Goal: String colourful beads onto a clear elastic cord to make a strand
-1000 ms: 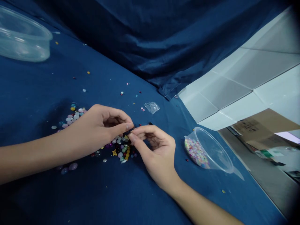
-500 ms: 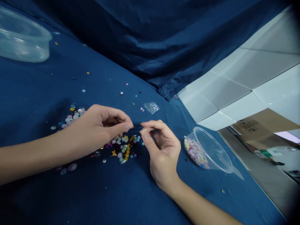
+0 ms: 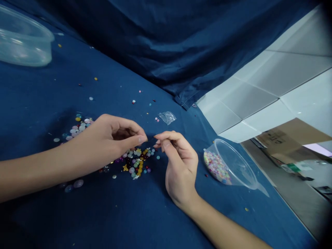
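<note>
My left hand (image 3: 118, 136) is closed in a pinch, thumb against forefinger. A thin thread, hardly visible, appears to come from its fingertips. Facing it, a small gap away, is my right hand (image 3: 181, 159), its fingers curled and the thumb bent in; whatever lies between them is too small to make out. Below the hands lie a strand of yellow beads (image 3: 140, 167), a gold butterfly-shaped bead (image 3: 125, 168) and loose mixed beads (image 3: 132, 170). More pale beads (image 3: 81, 128) lie behind my left forearm, which partly hides them.
A clear cup (image 3: 233, 166) of small pastel beads lies tilted at the right. One small plastic bag (image 3: 167, 117) rests beyond the hands, among scattered beads. At the far left stands a clear tub (image 3: 28, 52). Blue cloth (image 3: 109, 214) covers the surface; a cardboard box (image 3: 293, 138) is off to the right.
My right thumb has drawn back from the fingertips and bent further in. The left hand keeps its pinch almost in place. The view has shifted slightly.
</note>
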The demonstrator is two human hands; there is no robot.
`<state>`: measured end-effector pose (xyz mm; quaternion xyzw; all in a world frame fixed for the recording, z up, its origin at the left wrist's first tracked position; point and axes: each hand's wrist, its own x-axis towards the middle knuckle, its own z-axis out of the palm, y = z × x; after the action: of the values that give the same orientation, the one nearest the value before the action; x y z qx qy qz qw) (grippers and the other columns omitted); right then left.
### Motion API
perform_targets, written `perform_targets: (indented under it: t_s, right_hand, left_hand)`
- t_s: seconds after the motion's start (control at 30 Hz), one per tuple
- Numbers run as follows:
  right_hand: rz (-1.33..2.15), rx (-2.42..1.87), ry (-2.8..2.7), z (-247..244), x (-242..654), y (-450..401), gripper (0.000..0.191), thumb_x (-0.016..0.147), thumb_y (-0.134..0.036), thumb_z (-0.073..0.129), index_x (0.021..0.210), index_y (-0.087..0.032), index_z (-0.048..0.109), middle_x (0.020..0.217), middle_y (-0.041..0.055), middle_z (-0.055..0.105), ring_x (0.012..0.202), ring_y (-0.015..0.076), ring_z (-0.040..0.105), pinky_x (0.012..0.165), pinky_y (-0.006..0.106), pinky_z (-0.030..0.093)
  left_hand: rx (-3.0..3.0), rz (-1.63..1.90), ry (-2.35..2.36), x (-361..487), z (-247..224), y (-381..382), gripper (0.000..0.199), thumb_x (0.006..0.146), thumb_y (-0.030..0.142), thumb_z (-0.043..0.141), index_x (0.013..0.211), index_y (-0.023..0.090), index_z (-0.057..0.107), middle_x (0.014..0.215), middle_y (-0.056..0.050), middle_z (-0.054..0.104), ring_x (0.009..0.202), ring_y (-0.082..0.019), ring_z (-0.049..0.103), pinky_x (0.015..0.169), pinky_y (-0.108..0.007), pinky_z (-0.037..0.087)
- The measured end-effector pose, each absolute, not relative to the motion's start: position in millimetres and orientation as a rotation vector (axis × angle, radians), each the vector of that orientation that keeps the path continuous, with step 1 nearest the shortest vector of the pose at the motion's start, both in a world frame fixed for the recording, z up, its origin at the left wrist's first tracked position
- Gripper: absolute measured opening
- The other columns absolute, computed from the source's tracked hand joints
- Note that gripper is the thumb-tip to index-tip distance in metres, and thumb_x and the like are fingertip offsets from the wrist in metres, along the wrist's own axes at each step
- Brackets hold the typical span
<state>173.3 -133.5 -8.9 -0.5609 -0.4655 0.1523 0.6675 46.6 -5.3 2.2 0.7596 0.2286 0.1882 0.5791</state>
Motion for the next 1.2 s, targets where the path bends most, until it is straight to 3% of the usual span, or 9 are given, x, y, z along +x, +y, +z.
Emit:
perform_targets:
  t_s: [0.37, 0.77, 1.0, 1.2]
  right_hand:
    - [0.370, -1.318, -1.156, -7.4, 172.9, -133.9, 0.031, 0.092, -0.007, 0.047, 0.080, -0.023, 0.072, 0.070, -0.0011, 0.053, 0.068, 0.0148, 0.051, 0.069, 0.031, 0.040]
    - [0.429, -1.334, -1.197, -4.9, 173.6, -133.3, 0.030, 0.090, -0.006, 0.047, 0.078, -0.020, 0.071, 0.067, -0.0016, 0.053, 0.066, 0.0141, 0.051, 0.068, 0.032, 0.040]
    - [0.476, -1.317, -1.227, -6.0, 174.1, -131.9, 0.030, 0.089, -0.004, 0.047, 0.079, -0.018, 0.072, 0.067, -0.0021, 0.054, 0.064, 0.0126, 0.051, 0.065, 0.030, 0.040]
    - [0.501, -1.341, -1.259, -3.6, 172.8, -130.2, 0.028, 0.088, -0.006, 0.049, 0.076, -0.017, 0.072, 0.071, -0.0006, 0.058, 0.065, 0.0125, 0.052, 0.064, 0.031, 0.040]
  left_hand:
    - [1.847, 0.454, 0.456, 47.1, -0.6, -5.5, 0.022, 0.083, 0.047, 0.065, 0.084, 0.026, 0.073, 0.075, 0.002, 0.070, 0.067, -0.015, 0.061, 0.053, -0.020, 0.041]
    - [1.841, 0.481, 0.393, 45.0, -1.0, -7.0, 0.017, 0.084, 0.040, 0.066, 0.088, 0.026, 0.076, 0.077, 0.003, 0.074, 0.068, -0.012, 0.065, 0.057, -0.014, 0.047]
    - [1.878, 0.514, 0.351, 45.3, 2.1, -8.0, 0.014, 0.086, 0.030, 0.063, 0.080, 0.026, 0.075, 0.064, 0.007, 0.068, 0.054, -0.006, 0.056, 0.047, -0.008, 0.039]
    - [1.899, 0.506, 0.367, 45.3, -0.3, -6.4, 0.015, 0.085, 0.032, 0.061, 0.082, 0.027, 0.075, 0.071, 0.006, 0.072, 0.062, -0.010, 0.064, 0.051, -0.010, 0.044]
